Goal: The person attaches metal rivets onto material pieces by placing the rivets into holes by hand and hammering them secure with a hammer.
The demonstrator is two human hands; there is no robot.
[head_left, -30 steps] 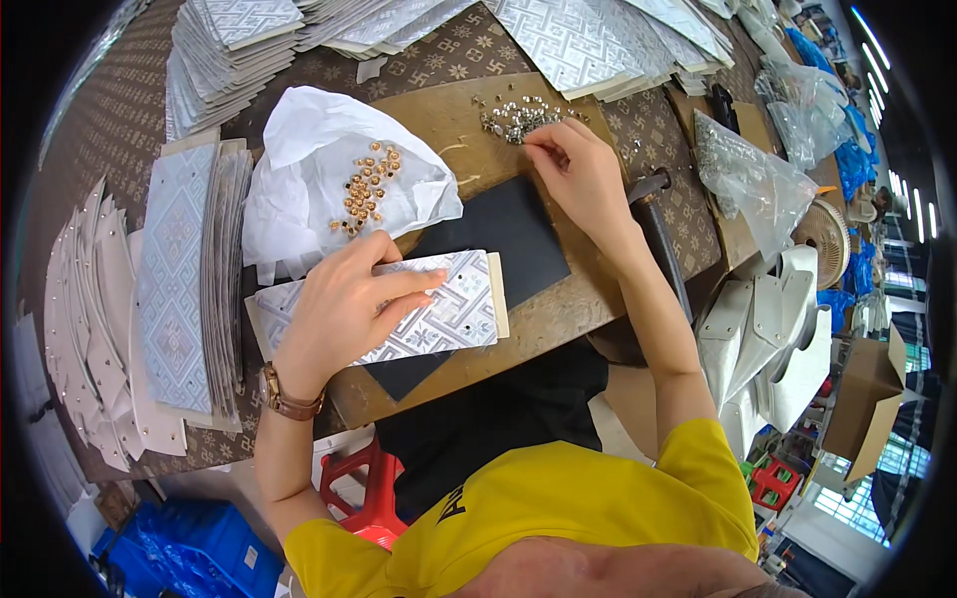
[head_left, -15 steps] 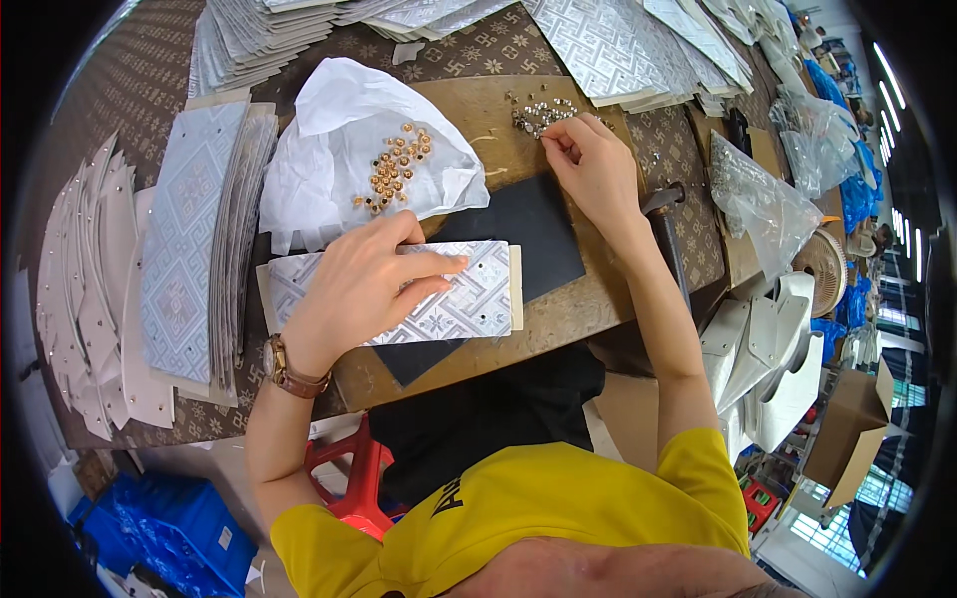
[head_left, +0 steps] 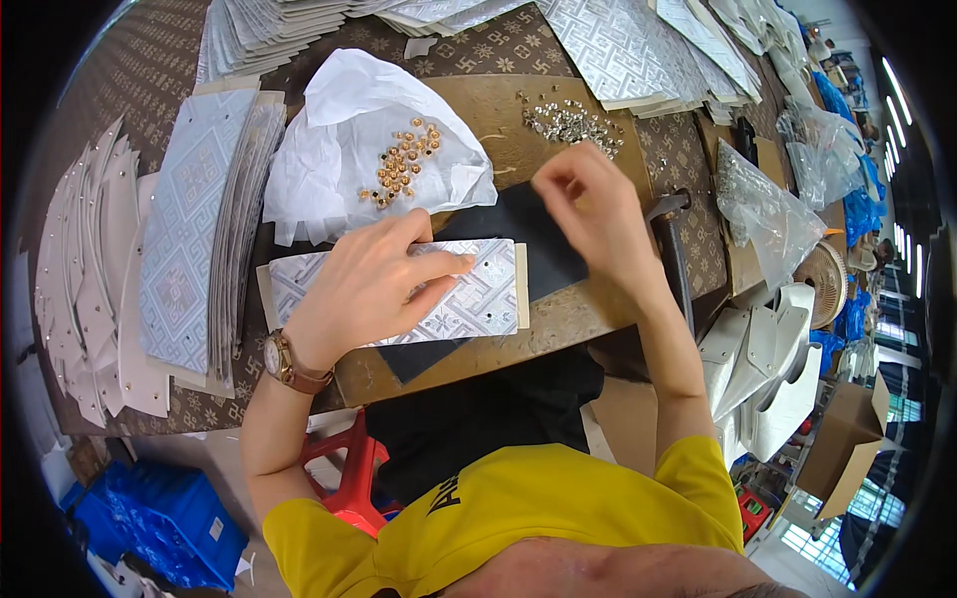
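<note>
My left hand [head_left: 371, 284] lies on a silver-white patterned panel [head_left: 488, 299], its thumb and forefinger stretched apart over the surface. Small dark holes show near the panel's right end. Beneath it is a black sheet [head_left: 548, 249] on a worn brown board [head_left: 469, 100]. My right hand [head_left: 593, 204] hovers over the black sheet, thumb and forefinger pinched together and a little blurred. Whatever sits between those fingertips is too small to make out. Loose silver studs [head_left: 573, 125] are heaped beyond this hand. Gold round studs [head_left: 404, 164] rest on a white plastic bag [head_left: 334, 110] beyond my left hand.
Patterned panels [head_left: 194, 219] stand stacked at the left, beside pale studded pieces [head_left: 100, 279]. More panels [head_left: 618, 50] cover the far side. A dark metal bar [head_left: 673, 254] rises right of the board. Clear plastic bags [head_left: 763, 209] and white pieces [head_left: 763, 359] lie farther right.
My right hand has drawn back from the silver studs toward the panel, still pinched. The left hand stays on the panel. The whole view has shifted slightly.
</note>
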